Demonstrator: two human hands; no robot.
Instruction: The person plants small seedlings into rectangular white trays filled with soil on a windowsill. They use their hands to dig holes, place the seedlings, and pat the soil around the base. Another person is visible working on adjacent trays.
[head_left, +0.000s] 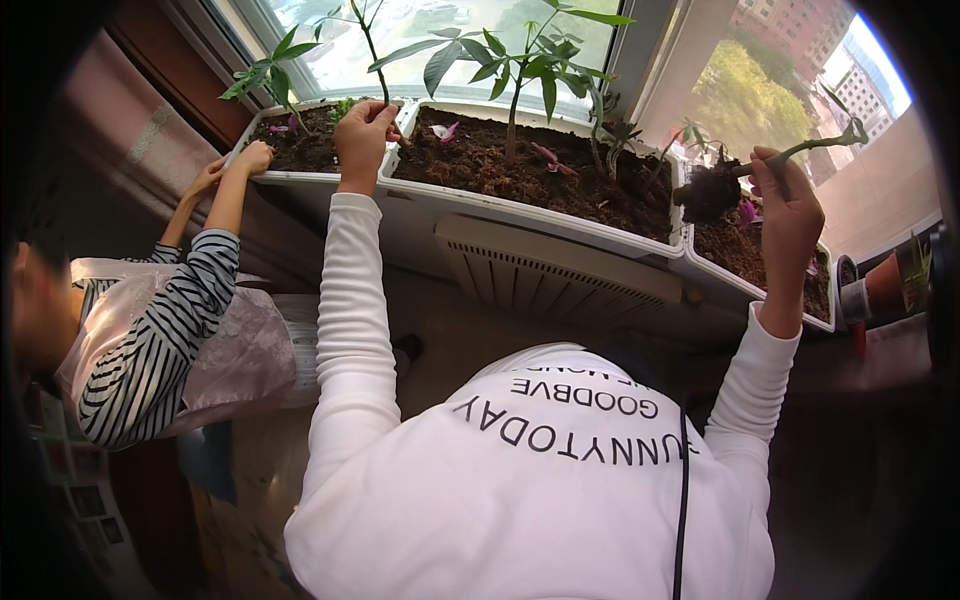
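Observation:
My left hand (362, 142) pinches the thin dark stem of a leafy plant (379, 64) near the joint between the left planter (300, 178) and the middle planter (540, 204). My fingers partly hide the stem's lower end, so I cannot tell how it sits in the soil. Above the right planter (727, 279), my right hand (789, 206) holds an uprooted plant by its green stem (814, 144). Its dark root ball (709, 193), clumped with soil, hangs to the left of my fingers. The stem lies nearly sideways, its bent tip towards the window.
Upright in the middle planter's soil (465, 161) grows a taller plant (512, 124), with pink petals (555, 159) scattered about. Another person's hands (240, 161) rest at the left planter's edge. Below is a radiator (562, 262). Flowerpots (881, 285) stand far right, by the window (450, 45).

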